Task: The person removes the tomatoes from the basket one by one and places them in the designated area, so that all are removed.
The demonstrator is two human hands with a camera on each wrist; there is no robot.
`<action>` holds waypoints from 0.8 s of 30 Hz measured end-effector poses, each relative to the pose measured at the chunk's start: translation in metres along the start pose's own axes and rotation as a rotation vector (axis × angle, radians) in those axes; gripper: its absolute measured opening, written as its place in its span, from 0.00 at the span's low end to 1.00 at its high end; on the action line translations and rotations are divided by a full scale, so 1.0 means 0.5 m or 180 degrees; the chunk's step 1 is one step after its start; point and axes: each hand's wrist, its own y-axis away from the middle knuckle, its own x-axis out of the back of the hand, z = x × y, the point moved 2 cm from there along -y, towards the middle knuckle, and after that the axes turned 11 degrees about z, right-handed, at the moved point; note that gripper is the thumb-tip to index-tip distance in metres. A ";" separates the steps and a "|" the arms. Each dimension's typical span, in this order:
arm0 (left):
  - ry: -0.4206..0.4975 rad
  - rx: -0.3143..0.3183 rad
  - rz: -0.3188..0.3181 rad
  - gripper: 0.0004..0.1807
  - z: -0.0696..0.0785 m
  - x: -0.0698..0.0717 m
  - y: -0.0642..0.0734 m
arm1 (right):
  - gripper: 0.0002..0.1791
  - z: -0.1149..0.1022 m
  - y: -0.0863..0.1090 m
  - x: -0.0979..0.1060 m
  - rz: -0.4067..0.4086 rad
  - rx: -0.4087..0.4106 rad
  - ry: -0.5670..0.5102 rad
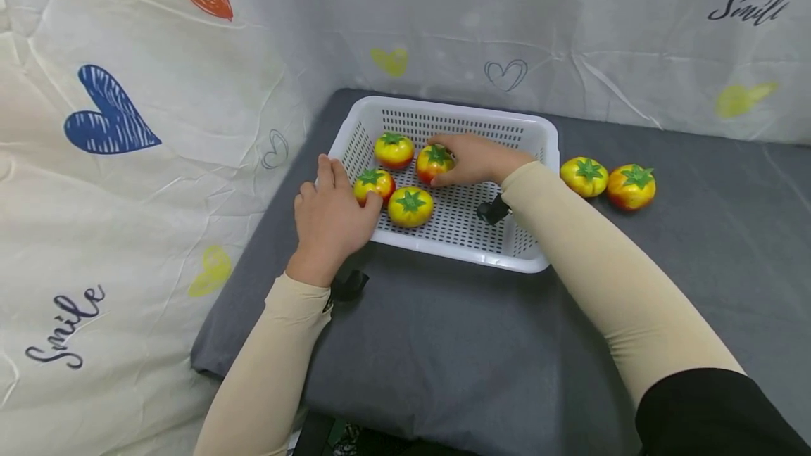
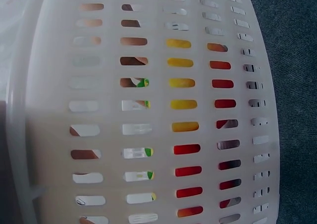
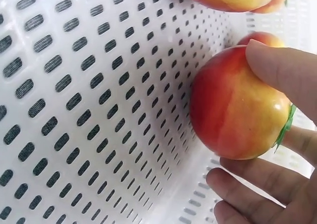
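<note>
My right hand [image 1: 476, 159] reaches into a white slotted plastic basket [image 1: 456, 257] and grips a red-and-yellow tomato [image 1: 435, 163] with a green leafy top. In the right wrist view the thumb lies on one side of this tomato [image 3: 237, 105], the fingers along the other. Over the basket's left end rests my left hand [image 1: 332, 220], its fingers stretched along the rim and its thumb right at a second tomato [image 1: 374, 184]. Two more tomatoes, one behind [image 1: 393, 151] and a yellower one in front [image 1: 410, 207], sit close by. Through the slots, the left wrist view shows yellow and red skin.
Two tomatoes, one yellow [image 1: 584, 176] and one redder [image 1: 631, 187], lie outside on the dark grey cloth [image 1: 443, 343], right of the basket. A pale curtain [image 1: 443, 20] printed with hearts hangs behind and to the left. The cloth-covered table's left edge runs beside my left arm.
</note>
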 end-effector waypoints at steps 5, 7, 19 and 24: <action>-0.0010 0.0014 -0.0024 0.49 0.001 0.000 0.000 | 0.43 0.002 0.002 0.004 0.0022 -0.0017 -0.0020; -0.0017 0.0022 -0.0029 0.49 0.000 -0.001 -0.001 | 0.44 0.002 0.003 0.007 0.0020 -0.0030 -0.0033; 0.0005 0.0060 -0.0043 0.48 0.002 0.000 -0.001 | 0.45 -0.002 0.014 0.016 0.0122 0.0029 -0.0249; 0.0019 0.0065 -0.0043 0.48 0.005 0.000 0.000 | 0.44 -0.004 0.021 0.014 0.0142 0.0005 -0.0305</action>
